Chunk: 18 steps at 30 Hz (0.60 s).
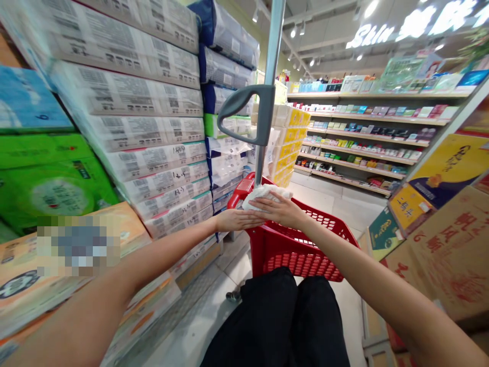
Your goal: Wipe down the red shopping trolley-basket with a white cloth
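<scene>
A crumpled white cloth (263, 194) lies against the rear rim of a red shopping basket (305, 250), at the foot of its upright metal pole. My right hand (281, 208) is over the cloth, its fingers laid across it and holding it to the basket. Beside it, my left hand (239, 219) has straight fingers at the basket's edge, touching the cloth's lower side; its fingertips are partly under my right hand. Above both hands, a grey loop handle (244, 114) sits on the pole. What the cloth covers is hidden.
Tall stacks of wrapped packs (153, 97) rise on my left, with a green pack (53, 178) nearer me. Cardboard boxes (454, 239) stand close on the right. Beyond the basket are tiled floor (332, 193) and shelves of small goods (367, 135). My knees (275, 306) are right behind the basket.
</scene>
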Each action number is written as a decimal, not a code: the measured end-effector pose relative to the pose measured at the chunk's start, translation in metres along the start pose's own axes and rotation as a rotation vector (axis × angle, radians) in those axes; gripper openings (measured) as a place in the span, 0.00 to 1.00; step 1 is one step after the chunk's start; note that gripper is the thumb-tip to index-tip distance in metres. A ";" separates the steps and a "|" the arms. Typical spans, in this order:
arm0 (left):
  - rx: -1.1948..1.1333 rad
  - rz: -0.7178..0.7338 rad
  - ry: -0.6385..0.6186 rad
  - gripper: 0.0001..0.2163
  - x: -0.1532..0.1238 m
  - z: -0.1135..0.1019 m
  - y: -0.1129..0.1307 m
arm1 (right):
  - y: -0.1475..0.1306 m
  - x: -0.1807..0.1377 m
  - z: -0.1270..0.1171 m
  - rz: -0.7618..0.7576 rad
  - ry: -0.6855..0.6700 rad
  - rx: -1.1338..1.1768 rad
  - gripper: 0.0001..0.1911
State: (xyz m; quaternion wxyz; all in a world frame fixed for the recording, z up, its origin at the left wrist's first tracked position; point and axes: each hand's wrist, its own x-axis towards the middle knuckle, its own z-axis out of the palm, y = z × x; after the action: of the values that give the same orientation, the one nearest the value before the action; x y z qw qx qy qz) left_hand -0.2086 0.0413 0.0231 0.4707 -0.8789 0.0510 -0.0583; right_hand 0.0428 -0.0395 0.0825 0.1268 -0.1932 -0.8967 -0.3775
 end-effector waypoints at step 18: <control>0.100 -0.033 0.136 0.25 -0.001 -0.001 0.000 | 0.005 0.022 -0.014 0.173 0.061 -0.004 0.36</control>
State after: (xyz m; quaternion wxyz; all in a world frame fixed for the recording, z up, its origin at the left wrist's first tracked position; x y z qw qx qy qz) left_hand -0.2093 0.0404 0.0237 0.5084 -0.8490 0.0654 -0.1283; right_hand 0.0266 -0.0410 0.1031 0.1856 -0.2585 -0.8718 -0.3725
